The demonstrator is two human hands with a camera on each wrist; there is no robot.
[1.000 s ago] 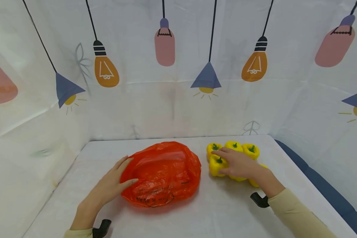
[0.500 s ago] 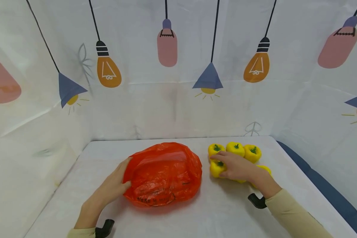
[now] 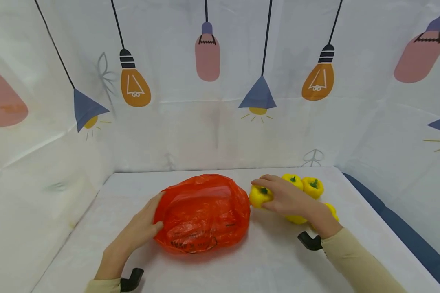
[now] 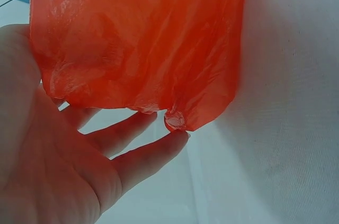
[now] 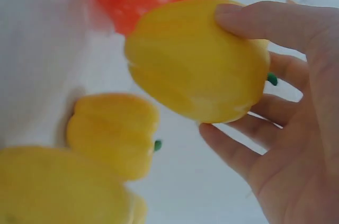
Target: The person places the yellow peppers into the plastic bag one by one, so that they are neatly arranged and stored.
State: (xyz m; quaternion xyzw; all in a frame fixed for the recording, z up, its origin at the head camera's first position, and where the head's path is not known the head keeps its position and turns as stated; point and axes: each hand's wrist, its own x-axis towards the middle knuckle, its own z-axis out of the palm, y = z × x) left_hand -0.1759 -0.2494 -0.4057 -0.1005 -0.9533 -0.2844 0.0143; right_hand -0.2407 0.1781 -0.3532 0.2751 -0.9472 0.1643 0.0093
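Right wrist view shows my right hand (image 5: 296, 150) clamped, thumb opposing fingers, on a smooth, rounded, green-stemmed yellow bell pepper (image 5: 190, 60) just beside a crumpled red plastic bag (image 3: 201, 213). I judge the pepper light, firm and slightly slippery, best held round its broad sides. My left hand (image 3: 137, 226), fingers apart, touches the bag's edge, which should flop easily.

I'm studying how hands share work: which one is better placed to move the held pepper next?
Probably the right hand: it holds the yellow pepper, near the red bag. The left hand touches the bag's opposite side, away from the pepper.
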